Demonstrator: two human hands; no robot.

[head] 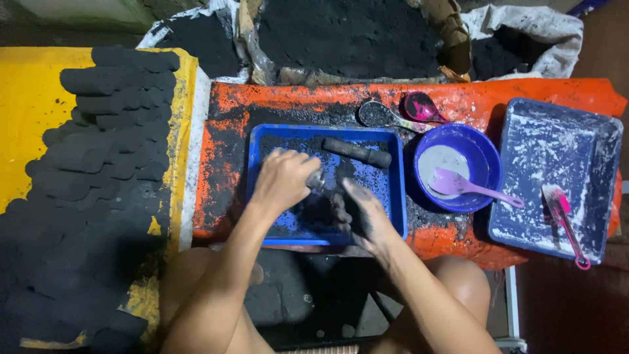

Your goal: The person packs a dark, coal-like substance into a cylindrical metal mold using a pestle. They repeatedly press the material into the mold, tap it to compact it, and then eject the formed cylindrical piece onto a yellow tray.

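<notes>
The blue tray (pixel 393 196) sits in the middle of the orange-covered table (pixel 275 98), right in front of you, dusted with black powder, and both your hands are inside it. Your left hand (pixel 283 180) curls over a small pale cylinder (pixel 316 178), fingers wrapped together around it so that only its right end peeks out; what it is made of is hard to tell. Your right hand (pixel 363 219), blackened with powder, hovers just right of a dark heap (pixel 321 213) at the near side of the tray. Its fingers are close together and slightly bent, but motion blur keeps you from seeing whether they pinch anything. A black rod-shaped piece (pixel 357 152) lies at the far side of the tray, apart from both hands.

To the right, a round blue bowl (pixel 481 154) holds whitish paste and a lilac spoon (pixel 475 187). Beyond it stands a larger blue tray (pixel 557 164) smeared white, with a pink brush (pixel 567 223) resting in it. Two spoons lie on the far edge of the table: a grey one (pixel 380 115) loaded with black powder and a magenta one (pixel 422 107). Far behind, open sacks (pixel 524 26) of black powder are cut off by the top edge. On your left, rows of black briquettes (pixel 105 131) cover a yellow surface (pixel 26 111); the nearer ones fade into shadow. Your knees fill the near edge.
</notes>
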